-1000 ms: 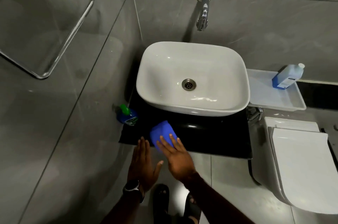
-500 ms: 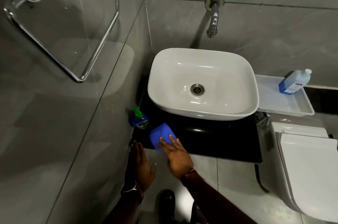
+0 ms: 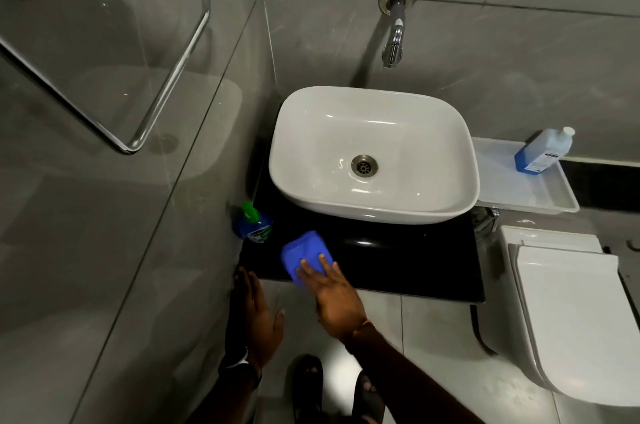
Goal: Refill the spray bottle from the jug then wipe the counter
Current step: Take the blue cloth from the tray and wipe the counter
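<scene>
basin [image 3: 374,153] on counter [image 3: 398,261] | cloth [image 3: 304,252] front-left | bottle [image 3: 252,224] far left

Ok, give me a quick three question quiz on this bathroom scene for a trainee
1. True or false: the right hand presses flat on the blue cloth.
2. The bottle with the green cap stands at which end of the black counter? A left, B right.
3. What stands on the white tray?

Key: 1 true. 2 A. 3 a blue bottle with a white cap.
</scene>
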